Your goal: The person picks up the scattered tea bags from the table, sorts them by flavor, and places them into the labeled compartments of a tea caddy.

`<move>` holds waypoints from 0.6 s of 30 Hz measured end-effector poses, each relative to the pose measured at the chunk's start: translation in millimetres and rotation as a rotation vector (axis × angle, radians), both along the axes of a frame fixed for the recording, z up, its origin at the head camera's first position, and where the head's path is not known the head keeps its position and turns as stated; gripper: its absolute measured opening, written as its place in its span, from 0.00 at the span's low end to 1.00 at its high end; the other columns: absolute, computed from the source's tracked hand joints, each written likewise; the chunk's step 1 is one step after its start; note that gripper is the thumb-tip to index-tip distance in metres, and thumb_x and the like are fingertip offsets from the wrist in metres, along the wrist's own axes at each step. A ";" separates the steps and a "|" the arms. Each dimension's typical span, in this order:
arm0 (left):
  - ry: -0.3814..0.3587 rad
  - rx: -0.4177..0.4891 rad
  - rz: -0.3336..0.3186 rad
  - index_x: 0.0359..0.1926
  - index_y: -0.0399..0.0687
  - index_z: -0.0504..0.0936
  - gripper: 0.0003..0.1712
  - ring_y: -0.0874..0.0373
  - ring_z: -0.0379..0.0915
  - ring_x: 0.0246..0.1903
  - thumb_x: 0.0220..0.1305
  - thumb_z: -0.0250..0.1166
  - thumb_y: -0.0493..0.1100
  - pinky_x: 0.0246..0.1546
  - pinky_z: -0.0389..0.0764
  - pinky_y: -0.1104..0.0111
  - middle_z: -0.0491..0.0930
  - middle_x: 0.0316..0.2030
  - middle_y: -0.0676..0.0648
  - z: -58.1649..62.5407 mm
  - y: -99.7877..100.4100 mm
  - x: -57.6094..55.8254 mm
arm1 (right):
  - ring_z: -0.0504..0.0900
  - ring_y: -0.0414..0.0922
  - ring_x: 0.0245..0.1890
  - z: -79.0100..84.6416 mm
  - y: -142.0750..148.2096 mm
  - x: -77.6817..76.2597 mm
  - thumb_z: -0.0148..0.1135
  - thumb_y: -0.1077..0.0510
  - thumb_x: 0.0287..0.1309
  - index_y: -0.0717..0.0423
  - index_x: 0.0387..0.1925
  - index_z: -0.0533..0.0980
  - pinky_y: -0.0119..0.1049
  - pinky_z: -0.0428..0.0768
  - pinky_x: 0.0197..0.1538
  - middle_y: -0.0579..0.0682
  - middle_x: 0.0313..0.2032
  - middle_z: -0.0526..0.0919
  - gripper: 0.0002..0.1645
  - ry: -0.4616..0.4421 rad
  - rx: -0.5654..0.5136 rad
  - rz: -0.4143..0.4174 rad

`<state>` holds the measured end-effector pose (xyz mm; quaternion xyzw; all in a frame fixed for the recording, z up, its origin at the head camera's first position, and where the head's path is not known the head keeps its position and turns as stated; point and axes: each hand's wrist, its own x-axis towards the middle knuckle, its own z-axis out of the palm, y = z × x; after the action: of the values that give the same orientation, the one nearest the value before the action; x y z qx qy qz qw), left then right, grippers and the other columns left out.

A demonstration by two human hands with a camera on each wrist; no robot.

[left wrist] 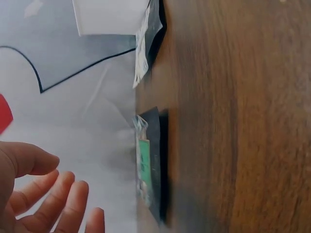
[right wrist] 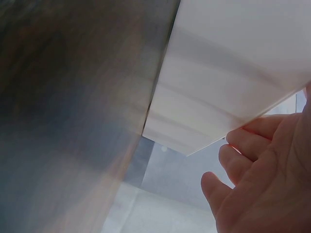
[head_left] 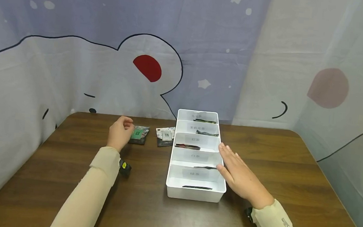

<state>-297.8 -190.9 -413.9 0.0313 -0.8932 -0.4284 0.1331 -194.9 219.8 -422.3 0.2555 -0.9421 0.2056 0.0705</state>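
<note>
On the left of the table, a dark sachet with a green label (head_left: pixel 139 133) lies flat. My left hand (head_left: pixel 120 134) hovers just beside and above it, fingers loosely bent; the left wrist view shows a gap between the fingertips (left wrist: pixel 80 190) and the sachet. Between that sachet and the box lies another dark sachet with a white label (head_left: pixel 166 136). My right hand (head_left: pixel 241 174) rests its fingers along the right rim of a white divided box (head_left: pixel 194 194), palm toward its side wall (right wrist: pixel 214 82). Thin packets stand inside the compartments, such as a reddish one (head_left: pixel 187 147).
Printed labels mark the box's dividers, including the front one (head_left: pixel 197 173). The brown wooden table (head_left: pixel 140 214) ends at a patterned curtain (head_left: pixel 205 58) behind it. A black wrist device (head_left: pixel 125 168) sits under the left sleeve.
</note>
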 end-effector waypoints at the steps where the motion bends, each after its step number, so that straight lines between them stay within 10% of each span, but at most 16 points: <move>1: -0.020 0.007 0.004 0.58 0.32 0.76 0.18 0.38 0.78 0.53 0.73 0.56 0.38 0.53 0.79 0.48 0.80 0.51 0.32 -0.9 -1.8 -0.8 | 0.51 0.58 0.78 -0.1 -0.1 -0.2 0.46 0.47 0.79 0.64 0.78 0.51 0.58 0.52 0.77 0.58 0.78 0.53 0.38 -0.001 0.000 0.001; 18: -0.327 -0.138 -0.017 0.68 0.25 0.66 0.35 0.28 0.64 0.63 0.73 0.58 0.49 0.63 0.70 0.41 0.67 0.64 0.23 -15.8 -11.0 -22.5 | 0.51 0.58 0.78 -0.6 0.0 -1.1 0.46 0.47 0.79 0.64 0.78 0.51 0.59 0.53 0.76 0.58 0.78 0.53 0.38 0.000 0.001 0.002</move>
<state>-320.3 -201.9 -429.7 0.0839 -0.9305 -0.3563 -0.0156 -196.0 219.8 -422.9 0.2564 -0.9420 0.2049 0.0703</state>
